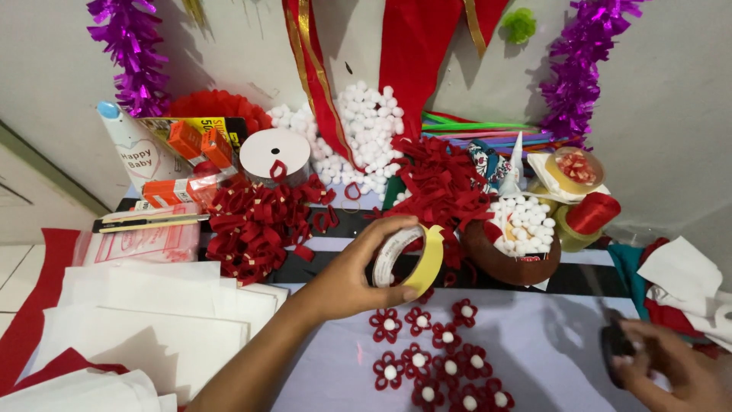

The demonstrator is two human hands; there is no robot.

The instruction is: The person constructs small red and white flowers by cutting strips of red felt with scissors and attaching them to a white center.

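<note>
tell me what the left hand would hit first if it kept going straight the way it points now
Probably the brown bowl of white pompoms. The left hand, holding a yellow tape roll, points up and right across the table, and that bowl sits just beyond the roll. Depth is unclear, so it might pass above.

Left hand [358, 267] outstretched, grip curled; right hand [671, 366] low, fingers closed

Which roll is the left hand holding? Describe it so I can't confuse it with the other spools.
Start at the brown bowl of white pompoms. Just left of it, the left hand grips a tape roll above the red flowers. Unlike the ribbon spools, it has a yellow edge.
</note>
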